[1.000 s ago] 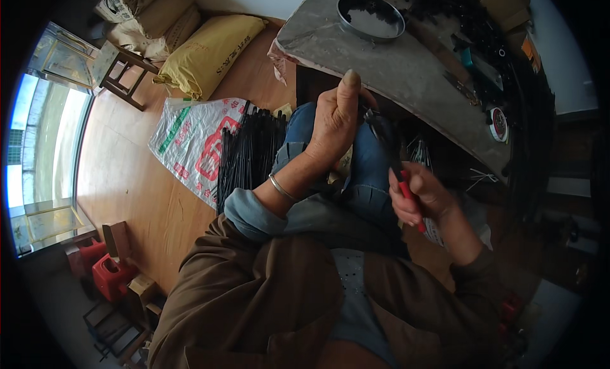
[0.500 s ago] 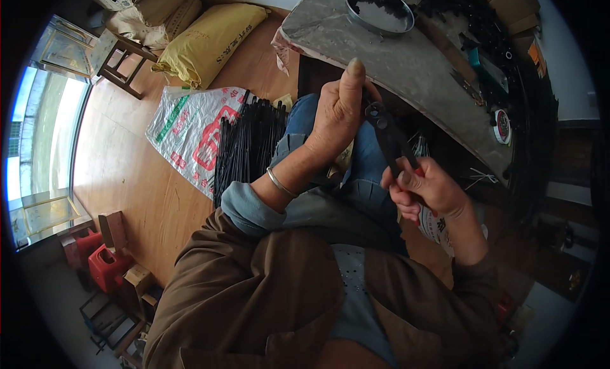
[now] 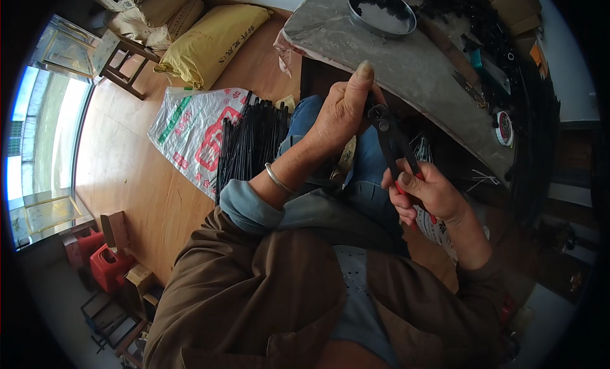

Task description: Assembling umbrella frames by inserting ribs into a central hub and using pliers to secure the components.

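Note:
My right hand [image 3: 427, 194] grips the red handles of a pair of pliers [image 3: 395, 144], whose dark jaws point up toward my left hand. Raised over my lap, my left hand [image 3: 341, 111] has its fingers closed around a small dark piece that is mostly hidden, with the thumb sticking up. The plier jaws meet that piece at my left fingers. A metal bangle [image 3: 277, 178] circles my left wrist. Both hands are held just in front of the edge of a grey worktable [image 3: 419, 64].
A round dark pan [image 3: 381, 10] holds small black parts on the table, with clutter and a tape roll [image 3: 504, 127] at the right. A bundle of black rods [image 3: 248, 143] lies on a printed woven sack [image 3: 190, 130] on the wooden floor. Yellow sack [image 3: 213, 35], stool, red containers stand left.
My right hand has brought the pliers up from beside my lap, and their jaws now reach the piece in my left hand. My left hand stayed raised.

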Tool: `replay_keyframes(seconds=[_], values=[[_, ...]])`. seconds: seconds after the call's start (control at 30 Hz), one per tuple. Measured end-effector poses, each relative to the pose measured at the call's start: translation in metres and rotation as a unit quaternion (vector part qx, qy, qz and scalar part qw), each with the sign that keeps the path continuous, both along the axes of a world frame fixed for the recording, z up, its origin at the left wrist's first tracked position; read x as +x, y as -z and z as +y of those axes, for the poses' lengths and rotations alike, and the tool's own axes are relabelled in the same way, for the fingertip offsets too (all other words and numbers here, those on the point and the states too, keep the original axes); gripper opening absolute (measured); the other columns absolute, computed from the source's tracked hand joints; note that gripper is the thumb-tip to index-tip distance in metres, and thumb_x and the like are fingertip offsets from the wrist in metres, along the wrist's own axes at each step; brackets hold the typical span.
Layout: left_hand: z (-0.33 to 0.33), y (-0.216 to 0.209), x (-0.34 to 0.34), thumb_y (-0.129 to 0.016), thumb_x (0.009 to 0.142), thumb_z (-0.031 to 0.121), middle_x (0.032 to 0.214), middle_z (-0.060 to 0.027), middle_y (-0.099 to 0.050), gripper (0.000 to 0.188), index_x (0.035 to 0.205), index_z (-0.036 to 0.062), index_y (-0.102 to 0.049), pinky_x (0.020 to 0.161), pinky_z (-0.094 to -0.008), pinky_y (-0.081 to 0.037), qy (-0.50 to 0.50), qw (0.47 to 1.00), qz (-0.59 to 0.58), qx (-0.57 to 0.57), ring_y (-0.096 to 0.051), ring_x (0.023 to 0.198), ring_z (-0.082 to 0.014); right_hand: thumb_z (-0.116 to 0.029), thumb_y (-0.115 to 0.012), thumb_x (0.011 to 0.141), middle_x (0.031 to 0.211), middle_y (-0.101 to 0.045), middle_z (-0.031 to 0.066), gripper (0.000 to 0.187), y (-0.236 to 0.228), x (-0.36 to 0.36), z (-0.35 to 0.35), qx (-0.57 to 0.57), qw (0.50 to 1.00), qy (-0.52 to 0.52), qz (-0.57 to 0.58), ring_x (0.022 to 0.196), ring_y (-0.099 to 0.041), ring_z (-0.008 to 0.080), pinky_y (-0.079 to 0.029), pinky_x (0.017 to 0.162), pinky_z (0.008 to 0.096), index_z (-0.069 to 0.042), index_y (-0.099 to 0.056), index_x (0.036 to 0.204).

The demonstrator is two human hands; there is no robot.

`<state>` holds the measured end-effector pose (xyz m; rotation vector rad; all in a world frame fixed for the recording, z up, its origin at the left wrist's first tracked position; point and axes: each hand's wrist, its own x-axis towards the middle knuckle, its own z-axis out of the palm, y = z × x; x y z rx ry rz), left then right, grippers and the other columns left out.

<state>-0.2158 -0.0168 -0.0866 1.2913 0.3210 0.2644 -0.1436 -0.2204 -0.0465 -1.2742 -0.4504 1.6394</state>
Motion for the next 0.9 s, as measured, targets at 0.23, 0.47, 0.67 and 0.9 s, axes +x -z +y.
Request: replay_keyframes(seconds=[0.23, 0.47, 0.67, 0.9], values=[[0.001, 0.001, -0.001, -0.026, 0.095, 0.063, 0.06, -0.0023, -0.051, 0.071, 0.073, 0.0038, -0.058, 0.048, -0.0215, -0.035, 0.023, 1.0, 0.001, 0.0, -0.044, 0.051, -0.0085, -0.037, -0.044, 0.099, 0.062, -0.047, 0.0029, 0.039, 0.004, -0.009, 0.002, 0.0, 0.998, 0.015, -0.053, 0.048, -0.048, 0.0099, -0.047, 0.044, 0.0272, 0.001, -0.049, 0.103], [-0.002, 0.002, 0.002, -0.027, 0.097, 0.06, 0.059, -0.0032, -0.054, 0.069, 0.072, 0.0031, -0.059, 0.047, -0.0222, -0.036, 0.008, 0.999, 0.001, 0.034, -0.047, 0.051, -0.0087, -0.042, -0.043, 0.099, 0.054, -0.035, -0.0027, 0.039, -0.005, -0.028, 0.004, -0.046, 0.993, 0.067, 0.085, 0.041, -0.036, 0.0052, -0.034, 0.038, 0.023, -0.006, -0.048, 0.083], [0.009, 0.028, 0.016, -0.027, 0.1, 0.05, 0.05, -0.0015, -0.045, 0.063, 0.069, 0.0032, -0.054, 0.039, -0.0242, -0.032, -0.105, 0.993, -0.053, -0.02, -0.04, 0.041, -0.0106, -0.014, -0.055, 0.093, 0.067, -0.055, 0.0033, 0.014, 0.015, -0.019, -0.004, 0.034, 0.944, 0.075, -0.319, 0.058, -0.055, 0.0138, -0.046, 0.056, 0.0286, -0.001, -0.056, 0.095], [-0.005, 0.01, 0.013, -0.026, 0.099, 0.056, 0.045, 0.0033, -0.029, 0.068, 0.067, 0.0019, -0.053, 0.037, -0.0233, -0.021, -0.096, 0.992, -0.044, -0.063, -0.025, 0.038, -0.0069, -0.019, -0.067, 0.081, 0.091, -0.066, 0.0148, 0.023, 0.01, 0.136, -0.086, -0.244, 0.549, 0.314, -0.735, 0.087, -0.065, 0.0326, -0.05, 0.074, 0.0413, -0.007, -0.062, 0.1]])
